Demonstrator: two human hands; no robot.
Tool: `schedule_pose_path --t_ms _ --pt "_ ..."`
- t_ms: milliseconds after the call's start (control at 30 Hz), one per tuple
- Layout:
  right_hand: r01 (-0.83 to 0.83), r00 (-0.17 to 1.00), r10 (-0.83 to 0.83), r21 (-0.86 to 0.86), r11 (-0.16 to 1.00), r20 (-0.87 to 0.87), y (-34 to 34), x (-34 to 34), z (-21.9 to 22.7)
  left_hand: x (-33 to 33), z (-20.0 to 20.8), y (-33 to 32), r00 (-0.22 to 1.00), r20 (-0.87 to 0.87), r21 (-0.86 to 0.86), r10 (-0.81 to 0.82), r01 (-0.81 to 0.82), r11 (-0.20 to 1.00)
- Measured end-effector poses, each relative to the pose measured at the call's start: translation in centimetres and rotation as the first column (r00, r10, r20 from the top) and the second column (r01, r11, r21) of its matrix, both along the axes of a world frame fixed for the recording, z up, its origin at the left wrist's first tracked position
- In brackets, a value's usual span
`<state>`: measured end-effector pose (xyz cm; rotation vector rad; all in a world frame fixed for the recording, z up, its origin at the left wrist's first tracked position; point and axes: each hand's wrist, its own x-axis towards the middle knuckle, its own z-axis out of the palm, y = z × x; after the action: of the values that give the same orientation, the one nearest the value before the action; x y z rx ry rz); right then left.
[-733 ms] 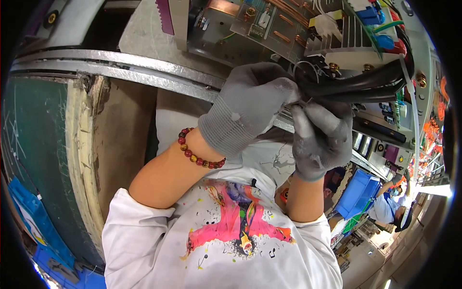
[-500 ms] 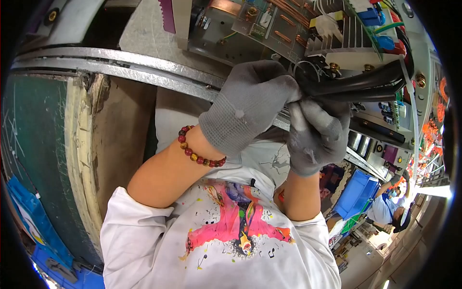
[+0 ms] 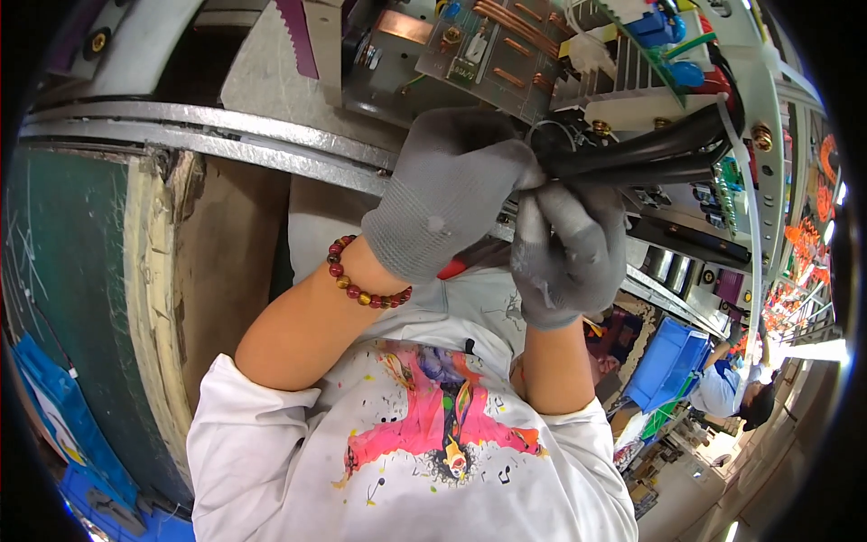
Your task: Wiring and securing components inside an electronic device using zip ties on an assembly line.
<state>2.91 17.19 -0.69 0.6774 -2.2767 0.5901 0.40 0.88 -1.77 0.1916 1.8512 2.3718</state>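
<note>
Grey knit gloves cover both hands, which meet fingertip to fingertip ahead of me. Left hand (image 3: 452,194): fingers curled to a narrow pinch; the tips hide whatever is between them, so I cannot tell what is gripped. Right hand (image 3: 569,253): likewise narrow, thumb and forefinger raised beside the left fingertips, any held item concealed. Thick black cables (image 3: 641,164) lie just beyond the fingertips and run rightward above the right hand; a pale strap (image 3: 750,194) at their far end presumably bundles them. Hands are held close, I judge, so one steadies while the other works. Beyond them, an open metal chassis (image 3: 366,99) contains a circuit board (image 3: 470,68) and a finned heat sink (image 3: 614,92), presumably for cooling. Right of my right hand, a blue bin (image 3: 665,369); contents not discernible.
</note>
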Motion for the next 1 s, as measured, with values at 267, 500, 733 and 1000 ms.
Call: schedule_pose_path --t_ms 267,500,733,1000 --pt "0.047 0.999 -0.047 -0.038 0.998 0.011 -0.7 0.3 -0.1 -0.1 -0.1 -0.1 0.979 0.184 0.273 -0.092 0.039 0.961" --pt "0.106 0.981 -0.101 -0.023 0.994 0.165 -1.2 0.7 2.5 -1.5 -1.4 0.4 0.994 -0.109 0.203 -0.015 0.037 0.978" --pt "0.120 0.957 -0.104 -0.041 0.992 0.270 -1.5 1.0 3.0 -2.0 -1.8 -0.6 0.975 -0.142 -0.147 -0.169 0.148 0.978" --pt "0.140 0.988 -0.143 0.050 0.989 0.066 -0.1 1.8 1.3 1.4 0.2 0.0 0.959 0.230 0.151 -0.168 0.135 0.979"
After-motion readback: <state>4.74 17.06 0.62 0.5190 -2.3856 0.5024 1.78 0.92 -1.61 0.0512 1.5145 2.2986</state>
